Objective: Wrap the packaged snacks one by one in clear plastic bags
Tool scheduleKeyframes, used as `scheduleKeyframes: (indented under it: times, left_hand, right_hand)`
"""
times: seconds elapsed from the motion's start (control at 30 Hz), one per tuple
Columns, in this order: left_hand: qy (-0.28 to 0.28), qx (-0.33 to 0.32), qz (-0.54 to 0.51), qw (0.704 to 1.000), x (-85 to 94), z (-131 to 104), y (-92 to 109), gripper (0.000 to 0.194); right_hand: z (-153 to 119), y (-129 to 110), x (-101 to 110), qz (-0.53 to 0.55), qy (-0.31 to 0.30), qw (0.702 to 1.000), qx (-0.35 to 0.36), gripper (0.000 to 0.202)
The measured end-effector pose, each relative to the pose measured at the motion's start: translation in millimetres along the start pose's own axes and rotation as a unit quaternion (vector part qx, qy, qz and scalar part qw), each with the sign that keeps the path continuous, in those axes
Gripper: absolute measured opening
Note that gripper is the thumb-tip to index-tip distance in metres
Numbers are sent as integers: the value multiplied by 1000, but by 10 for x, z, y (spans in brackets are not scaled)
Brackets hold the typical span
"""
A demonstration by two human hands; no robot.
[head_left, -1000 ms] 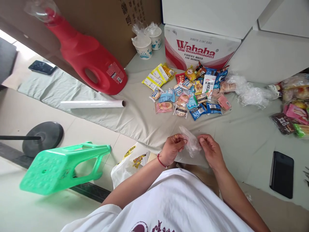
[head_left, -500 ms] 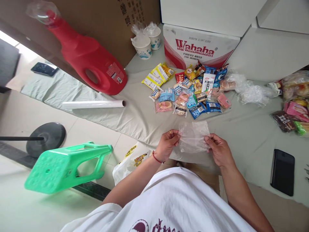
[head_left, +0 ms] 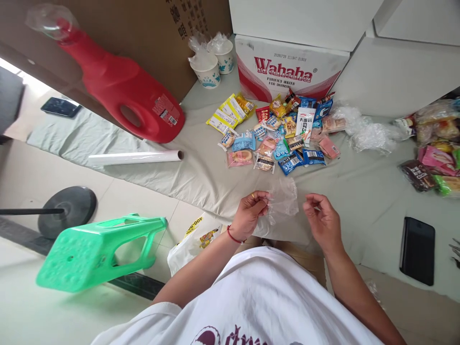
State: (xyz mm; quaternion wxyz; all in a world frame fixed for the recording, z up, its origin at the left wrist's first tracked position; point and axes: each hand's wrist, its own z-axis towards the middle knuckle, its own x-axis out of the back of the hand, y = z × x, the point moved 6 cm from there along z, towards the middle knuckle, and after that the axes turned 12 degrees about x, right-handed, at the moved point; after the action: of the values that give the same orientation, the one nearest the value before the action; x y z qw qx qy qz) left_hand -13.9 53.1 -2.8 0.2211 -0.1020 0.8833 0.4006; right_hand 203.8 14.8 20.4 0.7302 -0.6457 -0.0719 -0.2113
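My left hand [head_left: 250, 213] is closed in a pinch on the left edge of a small clear plastic bag [head_left: 285, 201]. The thin bag hangs crumpled over the grey cloth near the front edge. To its right, my right hand [head_left: 322, 218] is apart from the bag, with its fingers loosely bent and nothing visible in them. Beyond both hands lies a spread of small wrapped snacks, among them a pink packet [head_left: 240, 157], blue packets [head_left: 290, 163], yellow packets [head_left: 230, 112] and a white packet [head_left: 305, 125].
A water carton [head_left: 287, 67] and two paper cups [head_left: 206, 72] stand behind the snacks. At left are a red jug [head_left: 125, 86], a white roll [head_left: 134, 157] and a green stool [head_left: 100, 254]. Crumpled plastic [head_left: 372, 134], more snacks [head_left: 436, 163] and a black phone [head_left: 418, 250] lie right.
My right hand has let go of the bag's right side and moved slightly away from it. The bag has gone slack, still held by my left hand. The view has shifted slightly.
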Motion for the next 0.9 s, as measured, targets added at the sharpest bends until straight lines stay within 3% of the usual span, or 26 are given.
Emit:
scheduleKeyframes:
  times: [0.1, 0.2, 0.27, 0.33, 0.43, 0.57, 0.67, 0.77, 0.9]
  left_hand:
    - [-2, -4, -1, 1000, -3, -14, -4, 38]
    - [-8, -11, 7, 1000, -16, -34, -28, 46]
    - [-19, -12, 19, 1000, -30, -41, -49, 60]
    - [-27, -6, 33, 999, -28, -33, -64, 72]
    - [-5, -10, 39, 999, 53, -6, -28, 68]
    - [35, -22, 34, 999, 215, 21, 71, 51]
    - [46, -25, 27, 998, 307, 28, 108, 46]
    - [47, -20, 32, 998, 355, 33, 91, 41]
    - [43, -41, 54, 997, 328, 5, 78, 33]
  right_hand:
    - [3, -103, -209, -60, -97, 991, 74, 61]
    - [-30, -127, -383, -81, -159, 978, 106, 26]
    - [-39, -111, -412, -62, -156, 982, 92, 21]
    - [-25, -65, -367, -19, -120, 991, 51, 23]
    - [13, 62, -193, 65, -20, 997, -37, 29]
    - [39, 246, 121, 178, 122, 969, -118, 36]
    - [0, 376, 340, 231, 188, 942, -153, 43]
    - [-76, 503, 504, 223, 202, 937, -175, 45]
    - [-160, 588, 746, 95, 251, 953, -142, 44]
